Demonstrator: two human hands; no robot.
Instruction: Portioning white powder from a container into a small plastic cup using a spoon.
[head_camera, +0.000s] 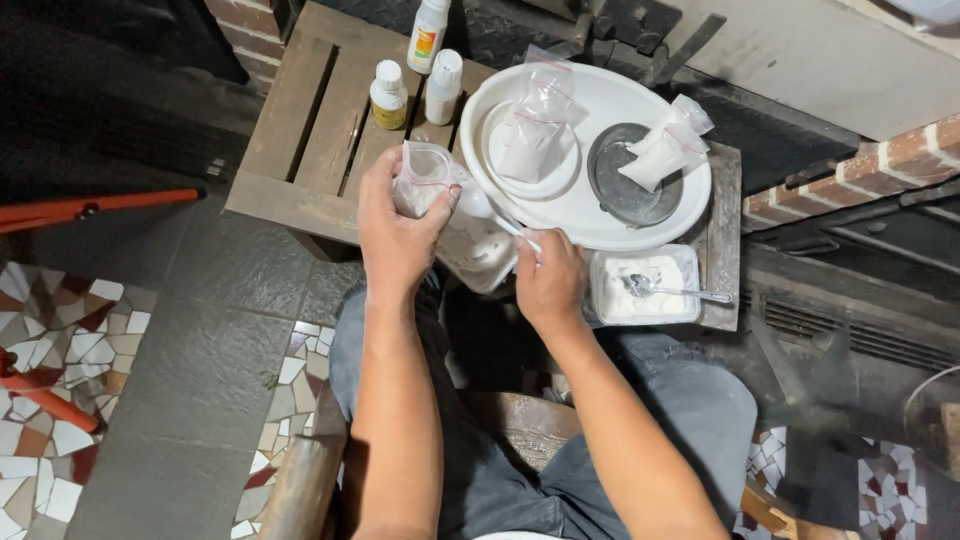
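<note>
Left hand (395, 235) closed around small clear plastic bag (422, 178) of white powder, held at near edge of wooden table (300, 130). Right hand (548, 280) pinches white spoon (490, 212), bowl at bag. Right: square tub (645, 285) of powder, near oval tray (585, 215) bearing 2 bags.

A low wooden slatted table (300, 120) carries a large white oval tray (590, 215) on its right part. Left of the tray stand three small white bottles (388, 95) in a cluster. Just below the tray's right end sits a clear rectangular tub (645, 285) of white powder with a spoon (665, 290) in it.
</note>
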